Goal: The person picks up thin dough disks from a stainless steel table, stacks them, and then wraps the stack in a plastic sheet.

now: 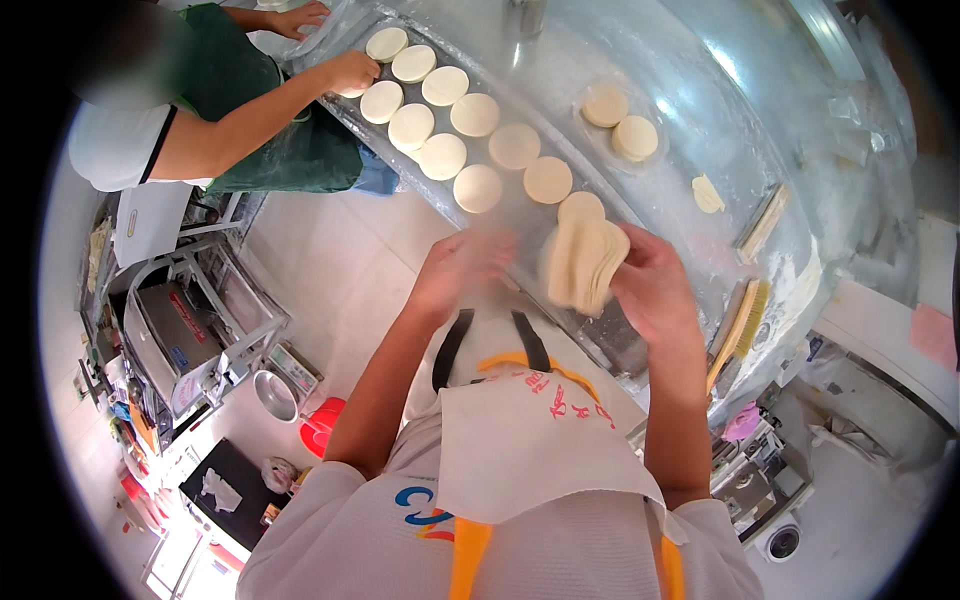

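Note:
A limp stack of thin round dough wrappers [585, 265] hangs from my right hand [652, 285], pinched along its right side. The stack droops over the near end of a long metal tray [618, 338]. Beside the stack, to its left, is my left hand [462, 268], smeared by motion and apart from the stack; its fingers cannot be made out clearly. On the tray, pale dough rounds [478, 188] stand in two rows running away from me. One round [581, 208] at the near end is partly covered by the stack.
A co-worker in a green apron [260, 130] touches the tray's far end with one hand [352, 72]. On the metal worktop, right of the tray, two stacks of dough rounds [635, 137], a dough scrap [707, 194] and a bristle brush [745, 325] lie. A metal-framed machine [180, 330] stands left.

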`<action>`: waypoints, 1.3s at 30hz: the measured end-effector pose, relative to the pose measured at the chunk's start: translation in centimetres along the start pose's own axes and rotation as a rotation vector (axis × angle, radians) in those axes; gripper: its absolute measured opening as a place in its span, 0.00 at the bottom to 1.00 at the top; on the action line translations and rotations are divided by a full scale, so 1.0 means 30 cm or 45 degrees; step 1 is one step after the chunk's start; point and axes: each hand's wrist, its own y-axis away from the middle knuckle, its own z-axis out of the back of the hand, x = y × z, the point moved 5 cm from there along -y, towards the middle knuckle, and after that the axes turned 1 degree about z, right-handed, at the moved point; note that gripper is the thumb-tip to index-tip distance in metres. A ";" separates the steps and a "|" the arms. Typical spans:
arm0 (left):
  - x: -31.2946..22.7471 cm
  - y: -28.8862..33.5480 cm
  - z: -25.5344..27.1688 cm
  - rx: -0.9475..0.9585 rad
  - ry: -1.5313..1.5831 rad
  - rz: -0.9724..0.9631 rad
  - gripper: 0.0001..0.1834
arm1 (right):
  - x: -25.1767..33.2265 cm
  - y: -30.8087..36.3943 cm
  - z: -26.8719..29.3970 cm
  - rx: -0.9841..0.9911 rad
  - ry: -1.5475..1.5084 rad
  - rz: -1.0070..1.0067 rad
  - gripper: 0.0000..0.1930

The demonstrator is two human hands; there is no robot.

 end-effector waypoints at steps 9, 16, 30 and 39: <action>0.251 -0.097 0.146 -0.029 -0.408 0.056 0.16 | -0.137 -0.105 0.068 -0.244 0.678 0.047 0.19; 0.057 -0.229 -0.004 -0.037 -0.055 -0.201 0.20 | -0.103 -0.068 -0.027 0.027 0.920 0.088 0.18; -0.078 -0.058 -0.179 0.492 -0.642 -0.048 0.23 | -0.207 -0.041 0.045 0.004 0.103 0.118 0.23; -0.149 0.050 -0.268 -0.111 -0.931 -0.237 0.18 | -0.280 0.009 0.001 -0.146 -0.420 -0.120 0.22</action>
